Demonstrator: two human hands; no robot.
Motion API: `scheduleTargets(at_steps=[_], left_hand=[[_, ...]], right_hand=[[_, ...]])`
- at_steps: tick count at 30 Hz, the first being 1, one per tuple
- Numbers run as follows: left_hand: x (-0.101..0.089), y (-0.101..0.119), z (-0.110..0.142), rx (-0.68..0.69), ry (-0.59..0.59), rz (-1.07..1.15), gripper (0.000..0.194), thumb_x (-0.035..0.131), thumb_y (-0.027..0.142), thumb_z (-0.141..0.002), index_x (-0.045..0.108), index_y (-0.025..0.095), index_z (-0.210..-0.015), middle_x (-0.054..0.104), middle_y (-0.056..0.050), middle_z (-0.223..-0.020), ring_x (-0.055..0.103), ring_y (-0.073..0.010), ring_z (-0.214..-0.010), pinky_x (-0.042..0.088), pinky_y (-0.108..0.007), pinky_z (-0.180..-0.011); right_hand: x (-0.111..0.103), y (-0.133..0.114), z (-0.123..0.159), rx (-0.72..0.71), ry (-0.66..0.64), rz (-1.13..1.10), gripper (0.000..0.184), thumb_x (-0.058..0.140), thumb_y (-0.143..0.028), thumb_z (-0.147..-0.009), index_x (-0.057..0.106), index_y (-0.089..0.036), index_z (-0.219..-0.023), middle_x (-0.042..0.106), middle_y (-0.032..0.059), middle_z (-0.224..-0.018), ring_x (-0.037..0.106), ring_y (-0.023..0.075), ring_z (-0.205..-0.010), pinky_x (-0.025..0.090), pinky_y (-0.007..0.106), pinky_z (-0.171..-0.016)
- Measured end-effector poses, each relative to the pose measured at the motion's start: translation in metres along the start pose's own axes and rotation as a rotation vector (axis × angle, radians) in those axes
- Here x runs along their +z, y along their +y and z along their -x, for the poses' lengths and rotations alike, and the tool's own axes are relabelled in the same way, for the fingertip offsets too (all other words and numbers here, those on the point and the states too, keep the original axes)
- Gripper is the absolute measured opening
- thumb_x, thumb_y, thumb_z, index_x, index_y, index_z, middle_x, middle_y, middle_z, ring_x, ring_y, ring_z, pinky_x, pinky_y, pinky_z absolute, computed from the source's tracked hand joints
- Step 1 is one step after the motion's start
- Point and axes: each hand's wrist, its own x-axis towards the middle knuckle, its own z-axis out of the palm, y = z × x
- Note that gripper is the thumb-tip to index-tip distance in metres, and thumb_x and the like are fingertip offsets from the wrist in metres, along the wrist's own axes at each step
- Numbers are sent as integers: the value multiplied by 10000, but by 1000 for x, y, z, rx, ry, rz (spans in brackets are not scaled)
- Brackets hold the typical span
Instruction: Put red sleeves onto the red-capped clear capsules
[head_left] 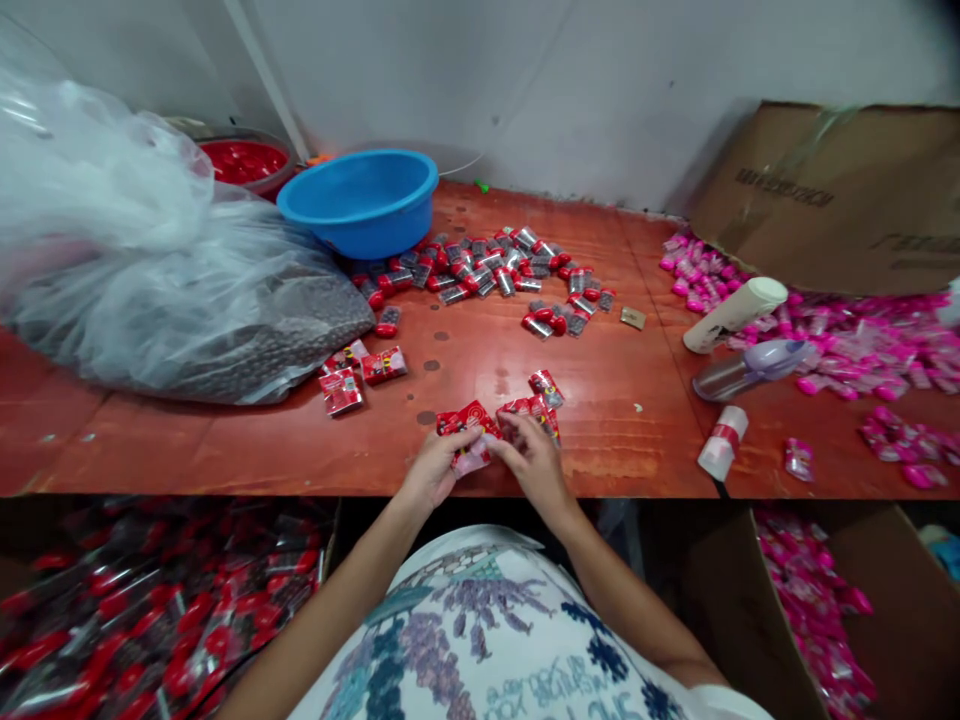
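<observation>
Both my hands work at the near edge of a red-brown wooden table. My left hand pinches a small packet with a red printed top and a clear lower part. My right hand closes its fingers on the same packet from the right. More small red packets lie right behind my fingers. Further left on the table sit two or three other red packets. A pile of several small tubes with red caps spreads across the middle of the table.
A blue plastic basin stands at the back, a bowl of red caps behind it. A big clear bag of dark beads fills the left. Pink-capped tubes, a white bottle and a cardboard box sit right. Boxes of filled packets lie below the table.
</observation>
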Motion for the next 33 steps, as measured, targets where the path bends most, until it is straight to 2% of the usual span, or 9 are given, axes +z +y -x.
scheduleTargets(at_steps=[4, 7, 10, 13, 16, 20, 25, 30, 33], left_hand=[[2, 4, -3, 51, 2, -45, 209, 751, 45, -600, 693, 73, -799, 724, -88, -727, 683, -197, -616, 587, -309, -601], [2, 9, -4, 133, 52, -26, 217, 777, 45, -556, 688, 75, -752, 723, -82, -708, 681, -188, -599, 577, -280, -597], [2, 16, -5, 147, 105, 17, 161, 744, 16, -563, 679, 73, -699, 716, -80, -672, 671, -187, -563, 573, -279, -565], [2, 23, -8, 128, 171, 83, 121, 701, -13, -613, 668, 81, -681, 702, -56, -641, 657, -168, -533, 571, -274, -534], [1, 29, -9, 98, 208, 191, 137, 657, -36, -682, 661, 96, -721, 698, -38, -656, 658, -154, -545, 574, -274, -534], [1, 36, -7, 20, 219, 321, 165, 588, -45, -765, 633, 102, -705, 683, -40, -635, 645, -136, -514, 560, -251, -506], [-1, 41, -3, -33, 222, 397, 150, 564, -13, -812, 624, 101, -734, 696, -57, -676, 663, -138, -552, 571, -252, -530], [2, 42, -4, -40, 211, 405, 128, 592, 4, -804, 617, 115, -744, 696, -39, -674, 661, -127, -554, 579, -254, -564], [6, 39, -6, -45, 187, 418, 143, 573, 6, -817, 613, 117, -736, 695, -37, -662, 660, -129, -547, 583, -270, -574]], right_hand=[[9, -7, -17, -52, -105, -65, 354, 547, -202, -861, 609, -250, -1206, 682, 30, -945, 644, 176, -844, 515, 298, -775], [2, -10, -33, -162, -242, -28, 415, 497, -142, -871, 593, -301, -1242, 714, 17, -979, 667, 172, -857, 516, 299, -776], [-12, -7, -66, -249, -339, 75, 357, 534, -214, -887, 614, -309, -1221, 727, 5, -991, 672, 165, -849, 507, 277, -771], [-30, 7, -118, -168, -167, 341, 252, 530, -296, -905, 680, -268, -1105, 716, 21, -1024, 645, 164, -893, 488, 264, -798], [-46, 28, -167, -86, -30, 451, 331, 494, -225, -903, 627, -176, -1202, 629, 130, -1189, 559, 234, -1070, 414, 370, -938], [-51, 48, -192, -23, -21, 506, 389, 572, -171, -819, 626, -118, -1200, 563, 195, -1245, 510, 296, -1116, 367, 415, -966], [-45, 34, -158, -5, -71, 427, 317, 512, -240, -867, 667, -143, -1126, 673, 124, -1053, 597, 247, -937, 433, 352, -853], [-37, -16, -77, -49, -157, -154, 367, 548, -368, -870, 639, -200, -1183, 691, 41, -992, 621, 194, -849, 475, 300, -763], [-24, -33, -36, -16, -196, -277, 332, 585, -353, -854, 665, -226, -1150, 685, 31, -964, 614, 172, -805, 477, 281, -725]])
